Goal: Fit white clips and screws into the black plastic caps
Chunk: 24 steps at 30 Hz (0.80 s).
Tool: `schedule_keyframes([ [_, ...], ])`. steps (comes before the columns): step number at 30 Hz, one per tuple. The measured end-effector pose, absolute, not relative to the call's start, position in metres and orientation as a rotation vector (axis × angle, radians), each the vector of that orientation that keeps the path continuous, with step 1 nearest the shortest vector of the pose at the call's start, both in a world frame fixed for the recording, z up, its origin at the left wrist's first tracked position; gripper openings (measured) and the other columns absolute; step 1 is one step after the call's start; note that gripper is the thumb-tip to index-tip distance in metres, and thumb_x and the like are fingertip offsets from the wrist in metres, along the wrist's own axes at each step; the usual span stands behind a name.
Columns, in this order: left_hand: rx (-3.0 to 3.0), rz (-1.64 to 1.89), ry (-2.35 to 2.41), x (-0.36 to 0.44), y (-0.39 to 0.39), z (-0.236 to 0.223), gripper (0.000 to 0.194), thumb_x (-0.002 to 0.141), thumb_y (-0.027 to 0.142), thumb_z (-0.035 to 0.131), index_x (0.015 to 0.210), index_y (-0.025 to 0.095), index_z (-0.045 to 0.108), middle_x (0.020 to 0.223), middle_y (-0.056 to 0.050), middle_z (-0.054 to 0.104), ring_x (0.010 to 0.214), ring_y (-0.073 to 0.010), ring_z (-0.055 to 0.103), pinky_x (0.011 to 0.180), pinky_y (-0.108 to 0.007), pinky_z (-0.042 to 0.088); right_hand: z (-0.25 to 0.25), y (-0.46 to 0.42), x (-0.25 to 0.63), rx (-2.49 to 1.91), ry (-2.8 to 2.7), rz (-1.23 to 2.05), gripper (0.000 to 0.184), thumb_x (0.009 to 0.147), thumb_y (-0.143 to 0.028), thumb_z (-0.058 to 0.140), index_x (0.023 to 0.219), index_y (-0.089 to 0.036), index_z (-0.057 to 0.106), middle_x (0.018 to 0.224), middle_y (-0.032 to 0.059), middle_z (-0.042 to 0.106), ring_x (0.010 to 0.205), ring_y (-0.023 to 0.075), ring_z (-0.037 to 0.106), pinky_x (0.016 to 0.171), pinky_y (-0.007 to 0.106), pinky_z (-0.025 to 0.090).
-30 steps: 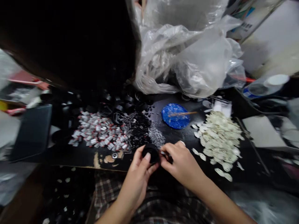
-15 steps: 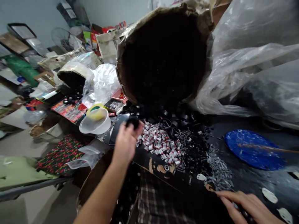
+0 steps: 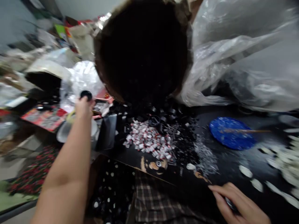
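Small round black plastic cap (image 3: 86, 94): pinched at the fingertips of the left hand (image 3: 83, 107), held out well past the black table's left edge, above a clear plastic bowl (image 3: 63, 130). Its round face tilts toward the viewer; rim blurred.

Small dark slender piece (image 3: 230, 203): tucked under the right hand (image 3: 235, 202) at the table's near edge, right side. Mostly hidden.

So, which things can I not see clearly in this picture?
- Head view: left hand holds a small black round part; motion blur hides its details.
- Right hand: thing in its fingers mostly covered.
- Dark sack opening: inside too dark.
- White pieces: blurred, cut by edge.
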<state>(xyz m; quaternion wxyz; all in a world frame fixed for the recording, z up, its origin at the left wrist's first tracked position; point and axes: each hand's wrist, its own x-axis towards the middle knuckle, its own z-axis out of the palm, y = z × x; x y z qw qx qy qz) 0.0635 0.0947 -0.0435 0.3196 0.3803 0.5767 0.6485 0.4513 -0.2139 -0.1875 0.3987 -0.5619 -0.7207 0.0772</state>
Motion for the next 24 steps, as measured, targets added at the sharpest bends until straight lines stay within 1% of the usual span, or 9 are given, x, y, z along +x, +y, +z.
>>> schedule_keyframes([
  [2,0.941,1.692,1.459,0.086,0.080,-0.052,0.010,0.088,0.008,0.047,0.090,0.015,0.054,0.087,0.005,0.064,0.107,-0.0118,0.058,0.083,-0.023,0.048,-0.171,-0.214,0.448,-1.471,-1.791,0.339,0.014,0.087,-0.016,0.052,0.093,-0.024,0.062,0.071,0.0001,0.067,0.062,0.0149,0.063,0.063,0.028,0.050],
  [3,0.918,1.679,1.418,0.101,0.068,-0.060,0.010,0.090,0.011,0.045,0.092,0.015,0.054,0.086,0.005,0.065,0.110,-0.0106,0.057,0.082,-0.019,0.047,-0.164,-0.212,0.448,-1.488,-1.767,0.386,0.014,0.087,-0.015,0.051,0.093,-0.023,0.061,0.071,-0.0003,0.066,0.061,0.0144,0.062,0.067,0.029,0.050],
  [4,0.899,1.641,1.377,0.116,0.052,-0.071,0.009,0.089,0.014,0.048,0.095,0.014,0.055,0.085,0.005,0.067,0.107,-0.0114,0.059,0.079,-0.018,0.047,-0.158,-0.209,0.450,-1.526,-1.756,0.455,0.013,0.088,-0.015,0.050,0.091,-0.022,0.061,0.072,-0.0002,0.065,0.062,0.0141,0.061,0.069,0.029,0.050],
  [6,0.863,1.489,1.296,0.150,0.008,-0.095,0.019,0.083,0.016,0.058,0.102,0.017,0.058,0.085,0.004,0.070,0.087,-0.0129,0.065,0.065,-0.018,0.052,-0.151,-0.201,0.457,-1.681,-1.721,0.533,0.014,0.090,-0.017,0.048,0.089,-0.022,0.061,0.076,0.0007,0.065,0.069,0.0148,0.061,0.068,0.028,0.047],
  [8,0.772,1.292,1.167,0.185,-0.045,-0.116,0.025,0.077,0.019,0.065,0.101,0.021,0.061,0.098,0.003,0.071,0.079,-0.0151,0.066,0.056,-0.020,0.054,-0.145,-0.192,0.467,-1.883,-1.753,0.500,0.014,0.090,-0.018,0.049,0.086,-0.021,0.062,0.078,0.0006,0.065,0.070,0.0154,0.059,0.067,0.029,0.044],
  [11,0.561,1.042,1.127,0.235,-0.113,-0.138,0.028,0.069,0.026,0.075,0.095,0.020,0.064,0.089,-0.002,0.071,0.082,-0.0200,0.067,0.060,-0.024,0.056,-0.141,-0.179,0.479,-2.124,-1.902,0.380,0.012,0.088,-0.018,0.052,0.084,-0.021,0.062,0.076,-0.0004,0.065,0.067,0.0161,0.057,0.066,0.031,0.038],
  [14,0.481,0.852,1.060,0.270,-0.149,-0.150,0.026,0.076,0.032,0.070,0.099,0.022,0.063,0.096,-0.004,0.069,0.090,-0.0205,0.064,0.073,-0.030,0.056,-0.141,-0.170,0.480,-2.207,-2.033,0.332,0.010,0.086,-0.017,0.053,0.082,-0.020,0.061,0.078,0.0007,0.066,0.069,0.0175,0.058,0.066,0.032,0.034],
  [19,0.511,0.704,0.991,0.294,-0.162,-0.155,0.023,0.081,0.033,0.065,0.099,0.021,0.063,0.101,-0.004,0.066,0.093,-0.0182,0.059,0.081,-0.032,0.053,-0.143,-0.165,0.477,-2.185,-2.078,0.362,0.011,0.083,-0.015,0.052,0.074,-0.018,0.058,0.069,0.0023,0.065,0.065,0.0177,0.057,0.068,0.033,0.033],
  [24,0.424,0.749,0.911,0.310,-0.161,-0.150,0.022,0.086,0.032,0.059,0.106,0.024,0.059,0.107,-0.004,0.066,0.105,-0.0204,0.060,0.091,-0.038,0.049,-0.135,-0.172,0.476,-2.057,-1.972,0.481,0.006,0.081,-0.018,0.056,0.076,-0.020,0.056,0.066,-0.0035,0.061,0.060,0.0130,0.053,0.070,0.029,0.037],
])
